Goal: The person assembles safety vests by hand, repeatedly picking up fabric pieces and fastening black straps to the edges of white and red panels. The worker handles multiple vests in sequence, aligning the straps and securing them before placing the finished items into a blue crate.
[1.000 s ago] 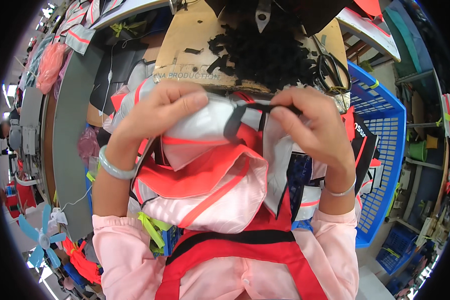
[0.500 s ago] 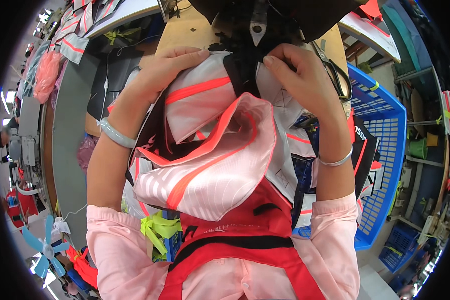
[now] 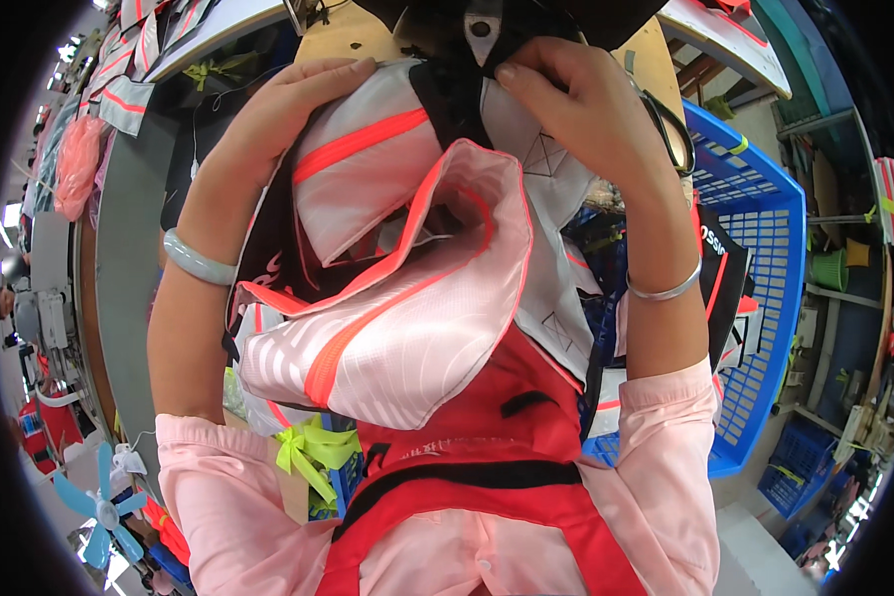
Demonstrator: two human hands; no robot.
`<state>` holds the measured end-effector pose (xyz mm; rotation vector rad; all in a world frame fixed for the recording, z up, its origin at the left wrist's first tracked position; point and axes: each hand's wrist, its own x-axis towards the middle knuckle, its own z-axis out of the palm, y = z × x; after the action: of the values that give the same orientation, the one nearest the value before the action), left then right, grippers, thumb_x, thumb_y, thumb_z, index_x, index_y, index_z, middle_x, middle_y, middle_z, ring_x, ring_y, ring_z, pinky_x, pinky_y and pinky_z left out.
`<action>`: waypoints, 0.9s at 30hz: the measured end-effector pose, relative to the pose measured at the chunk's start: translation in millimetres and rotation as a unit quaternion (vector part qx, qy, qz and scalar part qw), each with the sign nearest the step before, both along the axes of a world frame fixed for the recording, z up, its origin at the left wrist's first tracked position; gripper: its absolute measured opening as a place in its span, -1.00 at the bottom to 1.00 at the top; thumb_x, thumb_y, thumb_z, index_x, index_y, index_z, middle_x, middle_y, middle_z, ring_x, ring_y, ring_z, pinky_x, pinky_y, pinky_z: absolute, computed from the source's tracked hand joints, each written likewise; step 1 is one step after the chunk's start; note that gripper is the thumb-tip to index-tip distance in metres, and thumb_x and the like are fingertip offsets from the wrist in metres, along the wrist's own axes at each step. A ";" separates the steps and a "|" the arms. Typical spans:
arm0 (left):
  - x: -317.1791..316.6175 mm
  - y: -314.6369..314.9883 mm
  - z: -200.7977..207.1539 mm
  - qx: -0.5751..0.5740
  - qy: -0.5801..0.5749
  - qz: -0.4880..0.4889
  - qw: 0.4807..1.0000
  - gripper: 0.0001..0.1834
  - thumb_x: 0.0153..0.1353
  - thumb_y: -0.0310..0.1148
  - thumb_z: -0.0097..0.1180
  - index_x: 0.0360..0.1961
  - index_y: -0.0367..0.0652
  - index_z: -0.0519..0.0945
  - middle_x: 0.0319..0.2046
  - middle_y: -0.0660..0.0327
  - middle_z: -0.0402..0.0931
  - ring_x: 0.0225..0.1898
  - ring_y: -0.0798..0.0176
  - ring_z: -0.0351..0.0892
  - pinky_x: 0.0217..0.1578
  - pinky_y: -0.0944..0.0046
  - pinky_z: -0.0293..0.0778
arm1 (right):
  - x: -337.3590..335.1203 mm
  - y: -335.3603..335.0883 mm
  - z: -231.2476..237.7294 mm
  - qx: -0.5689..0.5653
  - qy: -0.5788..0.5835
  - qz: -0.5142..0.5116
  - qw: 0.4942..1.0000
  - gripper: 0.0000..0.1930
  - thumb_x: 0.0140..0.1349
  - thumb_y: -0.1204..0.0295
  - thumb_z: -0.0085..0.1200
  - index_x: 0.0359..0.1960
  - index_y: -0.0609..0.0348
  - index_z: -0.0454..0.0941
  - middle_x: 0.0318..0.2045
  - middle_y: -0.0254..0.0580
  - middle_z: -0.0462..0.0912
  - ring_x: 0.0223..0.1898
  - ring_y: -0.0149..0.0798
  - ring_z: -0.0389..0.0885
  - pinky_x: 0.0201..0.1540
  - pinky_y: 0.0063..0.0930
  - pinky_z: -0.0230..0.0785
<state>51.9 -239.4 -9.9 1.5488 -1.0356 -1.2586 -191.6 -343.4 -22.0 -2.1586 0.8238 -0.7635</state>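
A partly sewn fabric piece (image 3: pixel 427 328), white and light grey with neon orange trim and black panels, lies bunched between my forearms and over my red apron. Its far edge runs to the dark sewing machine (image 3: pixel 606 18), below a pointed metal plate (image 3: pixel 482 38). My left hand (image 3: pixel 303 94) is closed on the piece's far left edge, thumb on top and most fingers hidden. On the other side of a black strip (image 3: pixel 450 104), my right hand (image 3: pixel 581 104) pinches the grey cloth close to the machine. The needle area is too dark to make out.
Black-handled scissors (image 3: pixel 669 129) lie on the wooden tabletop (image 3: pixel 348 35) beside my right wrist. A blue plastic basket (image 3: pixel 765 328) with black and orange-trimmed pieces stands at the right. Yellow-green ribbons (image 3: pixel 313 452) hang by my left elbow. A light blue fan (image 3: pixel 104 507) is at lower left.
The whole view has shifted slightly. Both hands and the fabric piece have moved a little forward toward the machine, and my right thumb is now closer to the metal plate.
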 end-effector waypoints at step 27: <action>5.9 92.4 0.0 -0.023 -0.240 -0.090 0.966 -0.61 0.25 -0.16 0.12 -0.15 -0.33 0.55 -0.38 0.39 0.46 -0.34 0.53 0.36 -0.32 0.44 0.35 | -79.6 72.0 -6.4 0.040 0.015 0.166 0.985 -0.84 0.13 0.37 0.04 -0.42 0.22 0.54 -0.54 -0.06 0.55 -0.49 -0.03 0.54 -0.41 -0.28 0.37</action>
<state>57.9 -146.9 -9.9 1.8011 -1.5307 -0.9850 -271.2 -271.4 -28.5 -2.1644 0.4798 -0.5201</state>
